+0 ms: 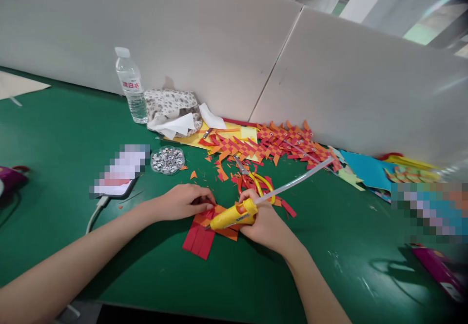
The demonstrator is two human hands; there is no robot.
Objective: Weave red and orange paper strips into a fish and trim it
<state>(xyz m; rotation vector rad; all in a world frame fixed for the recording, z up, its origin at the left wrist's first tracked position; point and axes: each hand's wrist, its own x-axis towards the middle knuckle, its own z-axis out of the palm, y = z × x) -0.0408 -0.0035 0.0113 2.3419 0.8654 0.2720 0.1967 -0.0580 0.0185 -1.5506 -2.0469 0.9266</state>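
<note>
My right hand (265, 224) grips a yellow glue gun (234, 215) with a clear glue stick (294, 181) jutting out behind it. Its nozzle points left at a woven piece of red and orange paper strips (203, 233) lying on the green table (66, 177). My left hand (185, 201) presses down on the top edge of that woven piece, fingers bent.
Scissors with yellow handles (256, 177) lie just behind my hands among paper scraps. Finished woven pieces (278, 141) are piled by the white partition (219, 46). A dish of googly eyes (167, 159), a phone (119, 172), a water bottle (130, 87) and coloured paper (365, 170) sit around.
</note>
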